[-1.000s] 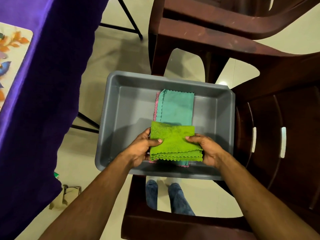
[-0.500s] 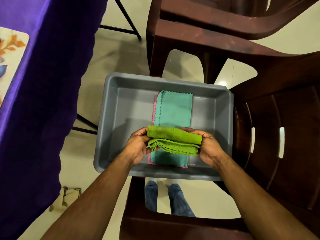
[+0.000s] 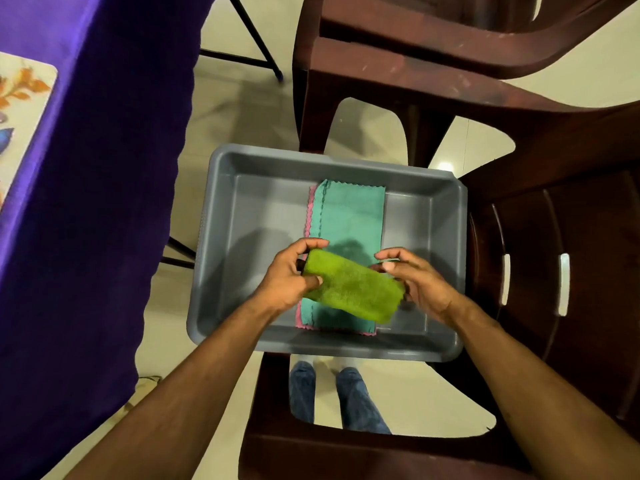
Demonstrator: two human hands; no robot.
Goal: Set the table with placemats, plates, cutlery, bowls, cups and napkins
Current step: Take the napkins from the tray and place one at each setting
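Left hand [image 3: 289, 278] pinches left end of folded green napkin [image 3: 353, 289], held above grey bin [image 3: 221, 258]. Right hand [image 3: 414, 284] fingers loosely curled at right end, grip unclear. Teal napkin [image 3: 349, 216] lies beneath. Risk: one-sided pinch lets fold open, napkin drops into bin.

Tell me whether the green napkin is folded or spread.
Folded: the green napkin is a compact thick bundle held between left hand and right hand.

Grey tub [image 3: 446, 271] rests on a dark brown plastic chair [image 3: 561, 209]; purple cloth [image 3: 90, 202] hangs beside it; pale tiled floor [image 3: 221, 109].
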